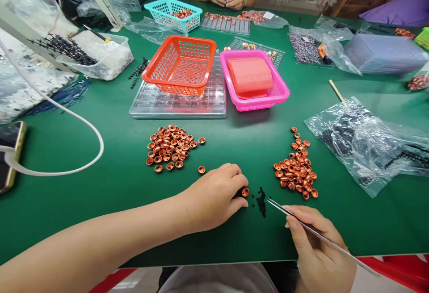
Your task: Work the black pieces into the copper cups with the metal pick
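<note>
Left hand point(214, 197): thumb and fingers pinched around a coppery cup point(246, 192).
Right hand point(321, 253): clamped on tweezers point(330, 242), tips apart.
Black bits point(261, 203): between the hands.
Risk: stray tweezer tips could scatter bits; slack left fingers could tip the cup.

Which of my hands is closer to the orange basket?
Left. Your left hand is in front of the orange basket, slightly rightward; your right hand is farther right and closer to you.
</note>
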A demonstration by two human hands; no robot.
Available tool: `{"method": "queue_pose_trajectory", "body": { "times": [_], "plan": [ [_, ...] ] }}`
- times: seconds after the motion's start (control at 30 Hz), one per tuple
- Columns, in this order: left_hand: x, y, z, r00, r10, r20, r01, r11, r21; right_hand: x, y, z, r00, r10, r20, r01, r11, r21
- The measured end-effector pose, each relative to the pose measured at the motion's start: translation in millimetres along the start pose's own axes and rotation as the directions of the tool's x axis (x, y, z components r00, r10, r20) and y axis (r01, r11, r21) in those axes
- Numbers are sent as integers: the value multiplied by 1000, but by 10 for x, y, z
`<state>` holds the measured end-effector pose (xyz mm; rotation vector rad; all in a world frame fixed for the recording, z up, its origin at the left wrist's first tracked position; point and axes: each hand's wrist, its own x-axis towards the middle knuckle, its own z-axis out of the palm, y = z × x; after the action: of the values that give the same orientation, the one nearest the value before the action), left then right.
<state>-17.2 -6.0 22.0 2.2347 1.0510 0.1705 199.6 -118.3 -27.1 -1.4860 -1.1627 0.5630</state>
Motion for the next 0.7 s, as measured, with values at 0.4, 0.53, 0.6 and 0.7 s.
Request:
{"method": "queue_pose_trajectory", "body": {
  "times": [0.4,0.53,0.6,0.7],
  "plan": [
    [6,-26,-23,1000,-12,4,12,999,-53,27,-24,2,999,-37,18,37,999,0],
    [11,-50,-90,998,21,56,-15,995,-97,27,-9,-8,998,-53,33,53,999,-3],
    [12,-62,-92,998,41,52,-36,995,-95,30,7,-25,997,-66,43,66,998,-13],
    [13,-74,-68,997,67,24,-64,994,-83,36,23,-47,995,-78,60,80,997,-24]
  ]
}}
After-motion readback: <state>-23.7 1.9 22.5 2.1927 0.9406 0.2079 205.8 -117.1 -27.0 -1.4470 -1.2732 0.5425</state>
